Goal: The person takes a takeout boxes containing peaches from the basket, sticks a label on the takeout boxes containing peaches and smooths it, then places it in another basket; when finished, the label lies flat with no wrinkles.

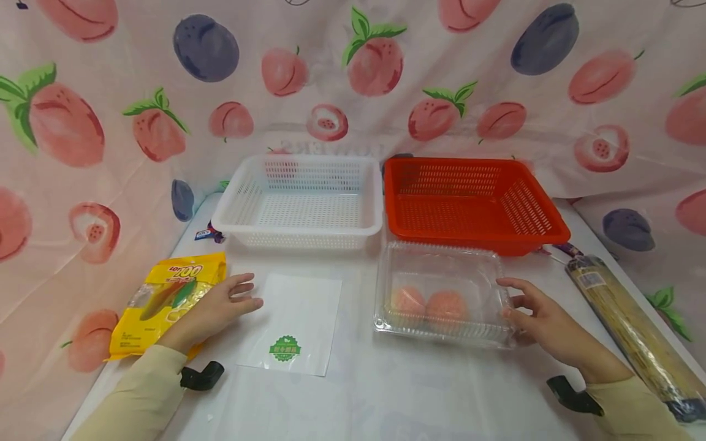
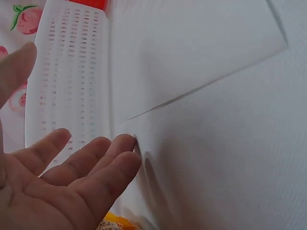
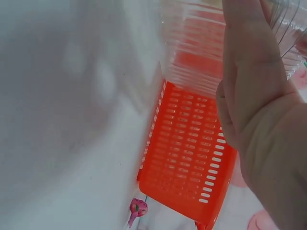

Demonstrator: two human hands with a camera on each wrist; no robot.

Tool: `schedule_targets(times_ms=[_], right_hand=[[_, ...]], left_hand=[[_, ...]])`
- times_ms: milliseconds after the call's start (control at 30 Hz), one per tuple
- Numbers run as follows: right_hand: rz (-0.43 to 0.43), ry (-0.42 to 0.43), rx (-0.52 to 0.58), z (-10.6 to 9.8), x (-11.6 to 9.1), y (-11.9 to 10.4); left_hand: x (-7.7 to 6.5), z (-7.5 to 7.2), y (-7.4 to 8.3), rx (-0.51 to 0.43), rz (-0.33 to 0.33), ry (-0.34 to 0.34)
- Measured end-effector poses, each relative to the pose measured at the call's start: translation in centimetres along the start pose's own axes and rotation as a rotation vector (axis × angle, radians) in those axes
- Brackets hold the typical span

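Note:
In the head view, a clear plastic clamshell box [image 1: 441, 269] with two round pinkish-orange fruits [image 1: 447, 308] inside stands right of centre. My right hand [image 1: 543, 318] grips its right edge, thumb on the near side; the right wrist view shows that hand [image 3: 259, 81] against the ribbed plastic wall [image 3: 192, 52]. My left hand [image 1: 223, 309] holds nothing, its fingers loosely spread between a yellow snack bag [image 1: 160, 312] and a flat white packet [image 1: 300, 318] with a green badge. In the left wrist view, the left hand [image 2: 72, 187] has its fingers apart from the packet [image 2: 206, 43].
Behind stand a white plastic basket [image 1: 298, 236] and a red basket [image 1: 474, 239], side by side. A long clear-wrapped pack of yellowish strands [image 1: 634, 331] lies along the right edge. Small purple wrappers [image 1: 212, 233] show beside the white basket. Fruit-printed cloth [image 1: 331, 79] hangs behind the table.

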State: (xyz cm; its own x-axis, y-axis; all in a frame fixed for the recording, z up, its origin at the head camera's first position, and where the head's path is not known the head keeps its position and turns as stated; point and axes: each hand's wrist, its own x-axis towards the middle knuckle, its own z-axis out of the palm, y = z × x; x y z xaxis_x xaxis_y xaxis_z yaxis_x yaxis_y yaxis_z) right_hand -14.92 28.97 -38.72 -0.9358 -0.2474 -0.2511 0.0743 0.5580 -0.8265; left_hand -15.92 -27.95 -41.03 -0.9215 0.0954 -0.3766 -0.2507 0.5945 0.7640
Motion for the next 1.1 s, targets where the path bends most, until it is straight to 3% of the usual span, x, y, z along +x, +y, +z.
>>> schedule_targets(times_ms=[433, 733, 833, 967, 1100], right_hand=[[0.030, -0.043, -0.028, -1.5, 1.5, 0.8], [0.039, -0.065, -0.061, -2.1, 1.4, 0.5], [-0.006, -0.028, -0.169, -2.3, 1.0, 0.0], [-0.095, 0.087, -0.286, -2.3, 0.2, -1.3], [-0.171, 0.171, -0.299, -1.0, -0.6, -3.7]], left_hand=[[-0.5, 0.2, 0.1, -0.001, 0.017, -0.026], [-1.0, 0.6, 0.2, -0.034, 0.018, -0.044], [-1.0, 0.6, 0.3, -0.047, 0.007, -0.048], [-1.2, 0.6, 0.2, -0.043, 0.009, -0.043], [-1.5, 0.5, 0.1, -0.028, 0.015, -0.032]])
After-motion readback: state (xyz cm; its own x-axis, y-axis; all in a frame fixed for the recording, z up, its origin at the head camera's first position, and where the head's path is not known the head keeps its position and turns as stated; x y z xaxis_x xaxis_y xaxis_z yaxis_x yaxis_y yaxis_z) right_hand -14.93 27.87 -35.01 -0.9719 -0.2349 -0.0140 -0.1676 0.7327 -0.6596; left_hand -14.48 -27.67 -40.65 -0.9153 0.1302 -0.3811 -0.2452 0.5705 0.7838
